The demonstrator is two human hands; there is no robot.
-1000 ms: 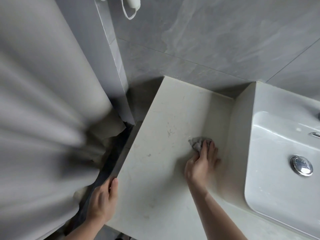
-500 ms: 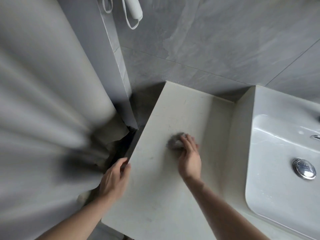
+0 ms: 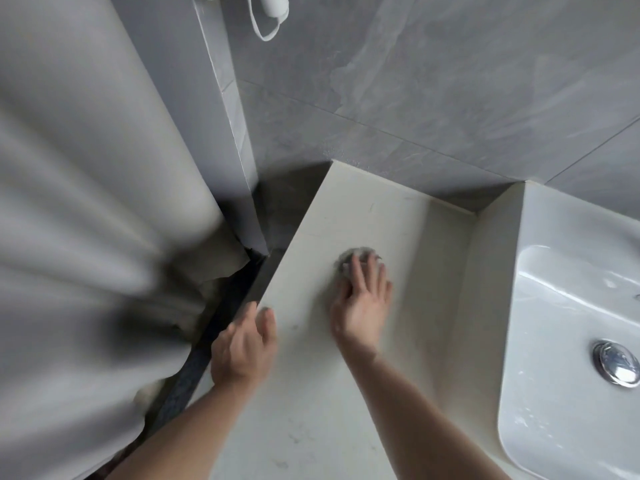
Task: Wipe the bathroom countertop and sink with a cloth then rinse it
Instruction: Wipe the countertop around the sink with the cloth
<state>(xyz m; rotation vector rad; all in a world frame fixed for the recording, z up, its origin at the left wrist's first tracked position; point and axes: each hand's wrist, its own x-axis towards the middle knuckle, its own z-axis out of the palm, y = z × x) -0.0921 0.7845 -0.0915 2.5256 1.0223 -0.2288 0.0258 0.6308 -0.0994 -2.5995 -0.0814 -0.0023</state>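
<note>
A small grey cloth [image 3: 349,259] lies bunched on the cream countertop [image 3: 398,216], left of the sink. My right hand [image 3: 362,303] presses flat on the cloth, and its fingers cover most of it. My left hand [image 3: 242,344] rests at the countertop's left edge, fingers apart and curled over the rim, holding nothing else. The white sink [image 3: 571,323] fills the right side, with a chrome drain plug [image 3: 618,363] in its basin. Both hands are a little blurred.
A pale grey shower curtain [image 3: 86,220] hangs in folds along the left. Grey tiled wall [image 3: 433,81] runs behind the counter. A white object with a loop [image 3: 272,12] hangs at the top. A dark gap [image 3: 214,327] separates curtain and counter.
My right hand has slid the cloth leftward and farther back across the countertop. My left hand has moved forward along the counter's left edge.
</note>
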